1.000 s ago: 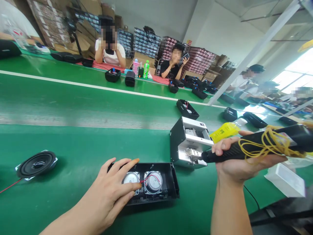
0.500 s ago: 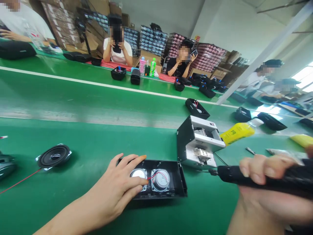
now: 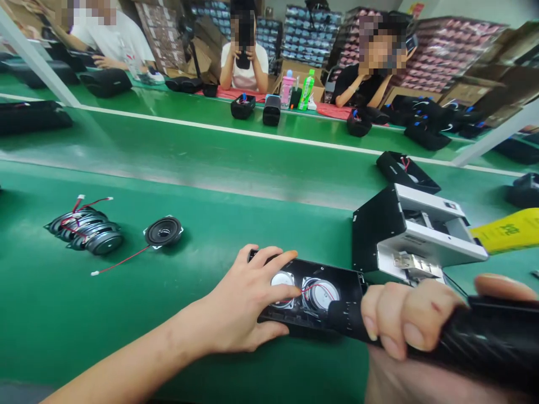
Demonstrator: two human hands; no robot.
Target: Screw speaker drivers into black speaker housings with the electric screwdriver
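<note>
A black speaker housing (image 3: 345,275) lies open side up on the green bench, with two round speaker drivers (image 3: 325,293) and red wires inside. My left hand (image 3: 256,297) spans its left end, fingers over the far edge and thumb along the near side, partly covering one driver. My right hand (image 3: 415,317) is wrapped around a black electric screwdriver (image 3: 484,336). The screwdriver's nose overlaps the near right part of the housing; its bit is hidden, so contact cannot be made out.
A loose speaker driver (image 3: 163,232) and a row of several more (image 3: 88,230) lie to the left. A black-and-white machine (image 3: 379,235) stands behind my right hand, beside a yellow bottle (image 3: 509,230). Co-workers (image 3: 244,67) sit across the bench among more housings (image 3: 406,171).
The camera view has swung left, bringing the row of drivers into sight. My right hand has brought the screwdriver left, over the housing. My left hand stays on the housing, its thumb more spread.
</note>
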